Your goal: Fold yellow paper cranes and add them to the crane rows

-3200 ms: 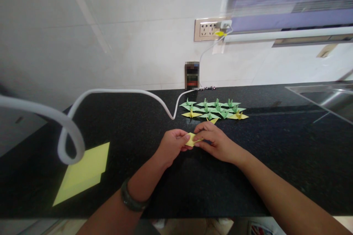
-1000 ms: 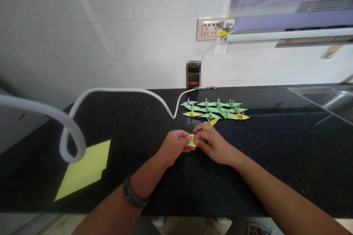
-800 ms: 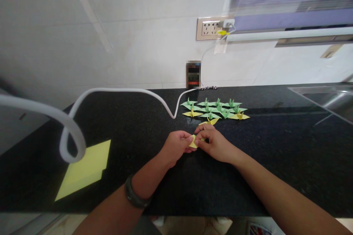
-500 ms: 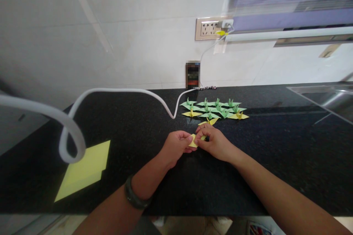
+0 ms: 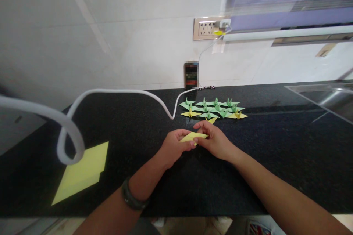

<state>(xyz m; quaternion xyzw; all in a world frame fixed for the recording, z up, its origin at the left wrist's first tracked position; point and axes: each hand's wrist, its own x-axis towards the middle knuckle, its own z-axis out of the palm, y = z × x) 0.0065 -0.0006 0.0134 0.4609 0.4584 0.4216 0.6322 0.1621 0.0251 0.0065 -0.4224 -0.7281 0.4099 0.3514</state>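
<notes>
The small folded yellow paper piece (image 5: 193,137) lay left-to-right between both hands, the left hand (image 5: 173,147) pinching its left end and the right hand (image 5: 214,140) its right end, above the black speckled desk (image 5: 275,147).

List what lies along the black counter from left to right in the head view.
Cable loop → yellow paper sheets → left hand → right hand → sink.

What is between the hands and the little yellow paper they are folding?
Nothing visible. The left hand and the right hand both pinch the folded yellow paper directly, just above the black counter.
</notes>
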